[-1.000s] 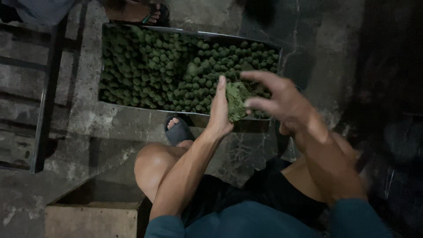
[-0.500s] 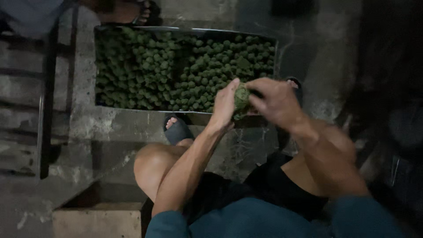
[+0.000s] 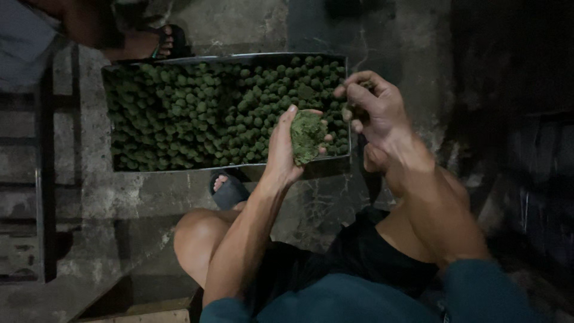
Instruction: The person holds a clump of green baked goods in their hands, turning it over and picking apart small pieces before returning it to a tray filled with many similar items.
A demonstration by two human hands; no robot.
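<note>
- Cupping a flat lump of green paste (image 3: 307,136) in my left hand (image 3: 286,149), palm up, fingers curled loosely around its edge.
- My right hand (image 3: 373,107), at three o'clock from the lump and just apart from it, has fingertips pinched together on a small green bit.
- Both hands hover over the near right corner of a metal tray (image 3: 227,58) full of green balls (image 3: 197,113).
- At seven o'clock from the lump, my sandalled foot (image 3: 227,188) rests on concrete floor (image 3: 95,197).
- Another person's foot (image 3: 152,40) stands at eleven o'clock, beyond the tray.
</note>
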